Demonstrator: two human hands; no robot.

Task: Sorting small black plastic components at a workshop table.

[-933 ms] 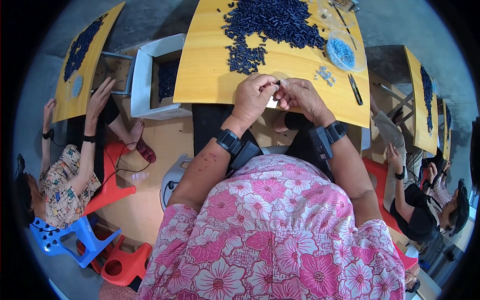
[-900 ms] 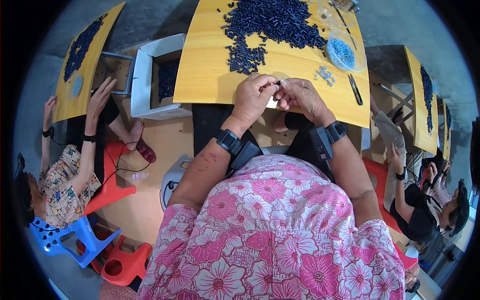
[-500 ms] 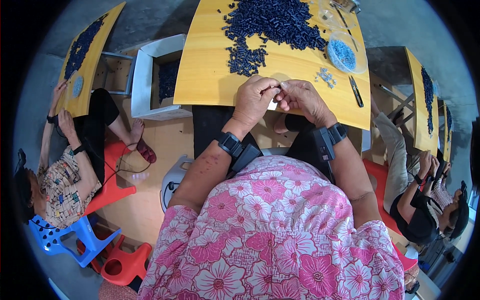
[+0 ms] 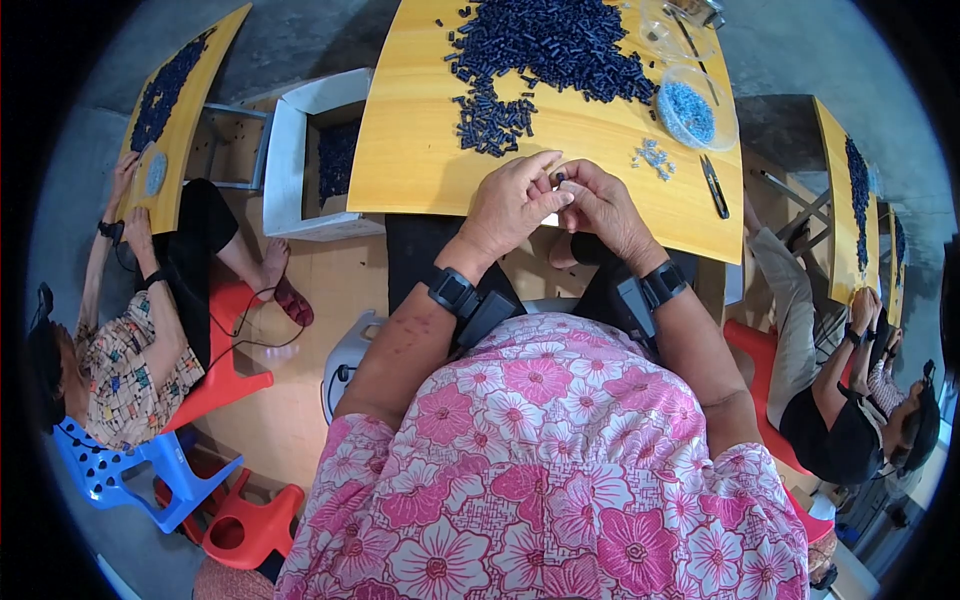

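My left hand (image 4: 505, 208) and my right hand (image 4: 612, 208) meet over the near edge of the yellow table (image 4: 420, 130). Between the fingertips sits a small dark cylindrical piece (image 4: 560, 178), pinched by my right hand. My left thumb presses in beside it with the fingers curled; what lies under that thumb is hidden. Beyond my hands spreads a large heap of short dark cylindrical pieces (image 4: 550, 45). Several small clear-blue bits (image 4: 653, 158) lie loose to the right, near a clear round tub (image 4: 728, 125) of blue bits (image 4: 688, 110).
Black-handled snips (image 4: 714, 187) rest near the table's right edge. Another clear container (image 4: 660, 35) stands at the far right. Left of the table is a white box (image 4: 290, 200) with dark pieces inside. People work at tables on both sides; blue (image 4: 150, 470) and red (image 4: 255, 530) stools stand at lower left.
My hands have shifted slightly and turned; the left fingers have lifted and opened a little, and the dark piece now shows at the right fingertips.
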